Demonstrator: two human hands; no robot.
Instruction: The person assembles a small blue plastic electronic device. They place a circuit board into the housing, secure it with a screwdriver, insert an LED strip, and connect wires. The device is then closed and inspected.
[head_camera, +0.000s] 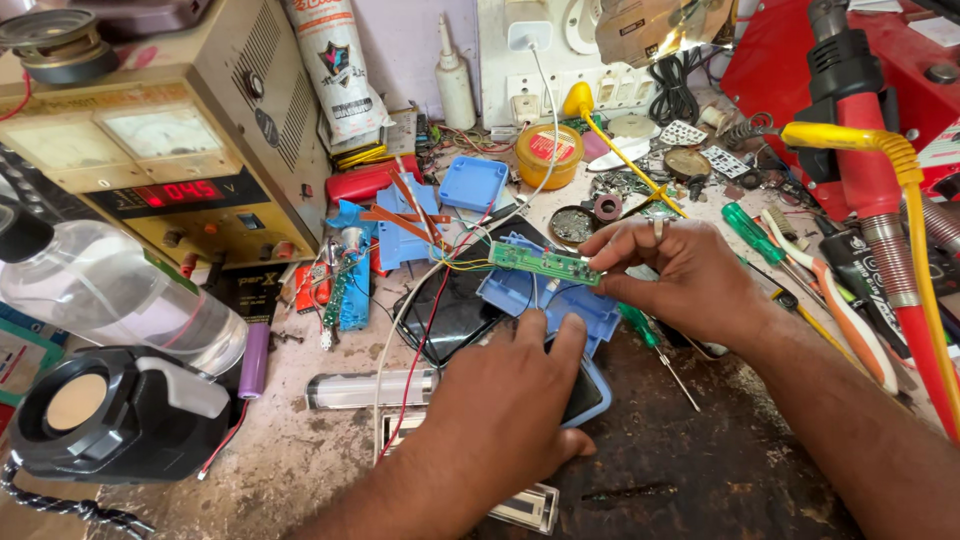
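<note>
My right hand (672, 270) pinches the right end of a narrow green circuit board (543, 264) and holds it level above a blue plastic housing (540, 300). Thin red, yellow and white wires (436, 290) run from the board's left end down over a black phone-like slab (452, 315). My left hand (500, 405) rests palm down below, its fingers pressing the near edge of the blue housing. A ring shows on a finger of the right hand.
A beige bench power supply (170, 150) stands at the left, with a clear bottle (110, 295) and a black round lamp (110, 410) before it. Blue plastic parts (472, 183), a yellow tin (548, 155), green-handled screwdrivers (750, 232) and a red hot-air tool (865, 170) crowd the bench.
</note>
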